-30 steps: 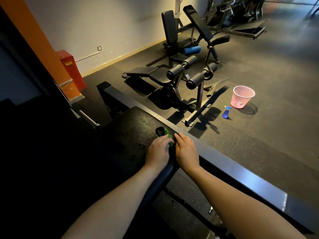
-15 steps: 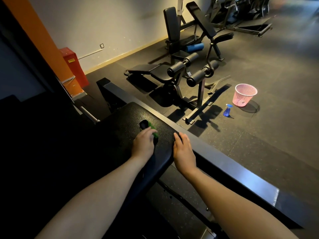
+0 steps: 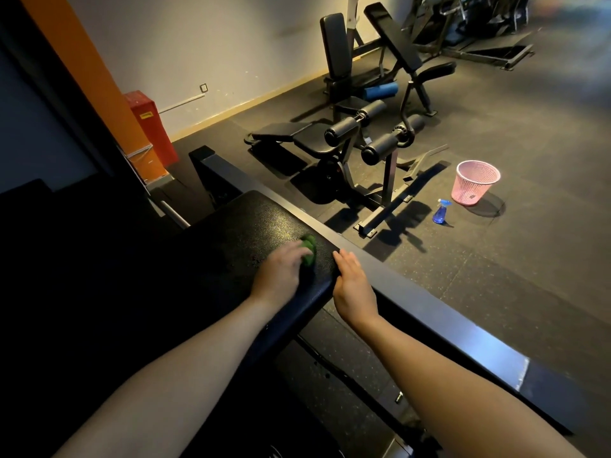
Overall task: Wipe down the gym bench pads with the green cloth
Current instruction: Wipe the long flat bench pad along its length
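A black textured bench pad (image 3: 251, 223) fills the middle of the head view, its left part lost in shadow. My left hand (image 3: 281, 276) grips the bunched green cloth (image 3: 309, 247) and presses it onto the pad near its right edge. Only the cloth's far end shows past my fingers. My right hand (image 3: 352, 285) lies with straight fingers along the pad's right edge, beside a dark metal frame beam (image 3: 446, 322).
Across the rubber floor stand a black leg-curl bench (image 3: 330, 143) with roller pads, an upright seat (image 3: 335, 47) and an inclined bench (image 3: 393, 34). A pink mesh basket (image 3: 476, 183) and a blue spray bottle (image 3: 440, 212) sit on the floor to the right. A red box (image 3: 150, 127) stands by the orange pillar.
My left hand slid the cloth left across the pad, then back right toward my right hand. My right hand has stayed on the pad's edge.
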